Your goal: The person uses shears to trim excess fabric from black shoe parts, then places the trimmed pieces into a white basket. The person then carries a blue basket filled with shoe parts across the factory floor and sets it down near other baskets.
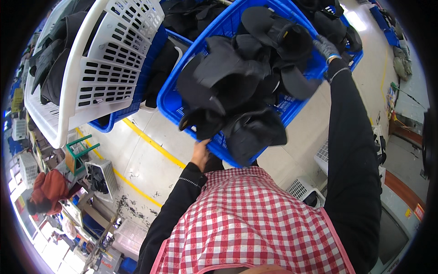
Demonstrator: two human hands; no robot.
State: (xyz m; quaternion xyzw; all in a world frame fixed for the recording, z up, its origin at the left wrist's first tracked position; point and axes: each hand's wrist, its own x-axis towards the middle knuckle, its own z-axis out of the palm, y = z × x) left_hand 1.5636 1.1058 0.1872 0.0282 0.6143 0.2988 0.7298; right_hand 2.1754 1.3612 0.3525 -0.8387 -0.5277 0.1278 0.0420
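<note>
In front of me is a blue plastic basket (165, 97), tilted and heaped with black caps (226, 68). My left hand (200, 154), bare, grips the basket's near left edge, its fingertips partly hidden by the rim. A dark grey glove covers my right hand (326, 48), which is closed over the right rim toward the far end. One cap (255, 132) hangs over the near edge of the basket, close to my apron. Some of the caps look slightly blurred.
To the left, a white slatted basket (112, 68) with black caps rests on a blue one. More filled blue baskets (356, 57) stand beyond. Yellow lines (153, 144) cross the floor. A green-legged stool (82, 148), a white crate (107, 180) and a seated person (50, 189) are at lower left.
</note>
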